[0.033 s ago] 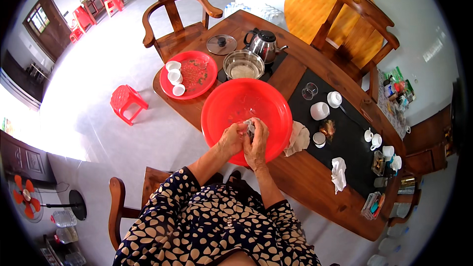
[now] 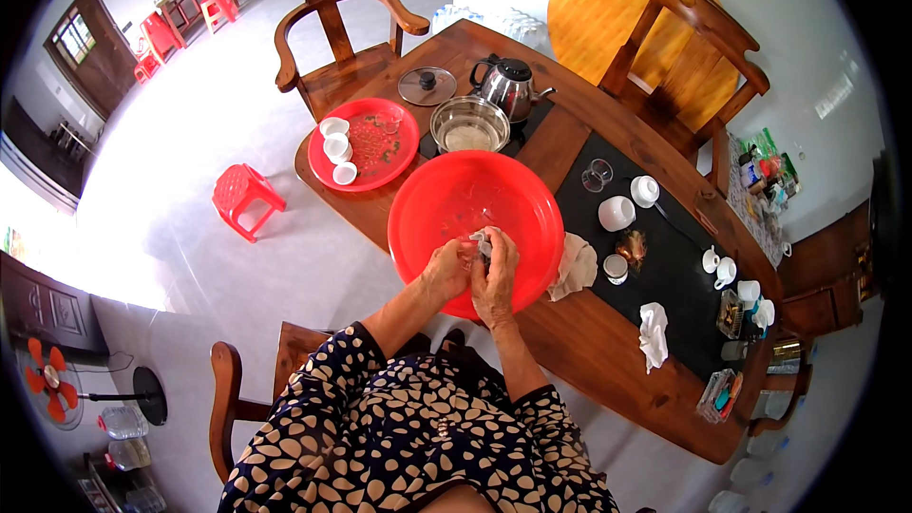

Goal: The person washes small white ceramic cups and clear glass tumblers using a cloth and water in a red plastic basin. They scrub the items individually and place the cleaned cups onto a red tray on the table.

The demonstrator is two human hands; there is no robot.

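Note:
A large red plastic basin stands at the table's near edge, with what looks like shallow water in it. Over its near part, my left hand and my right hand meet with fingers curled. Between them is a small clear glass, reddened by the basin behind it. A greyish-white crumpled cloth shows under my right fingers. Most of both things is hidden by the fingers. Left of the basin, a red round tray carries several white cups and a clear glass piece.
Behind the basin are a glass pot, a steel kettle and a glass lid. A beige cloth lies right of the basin. White cups, a clear glass and a white tissue are farther right. Wooden chairs surround the table.

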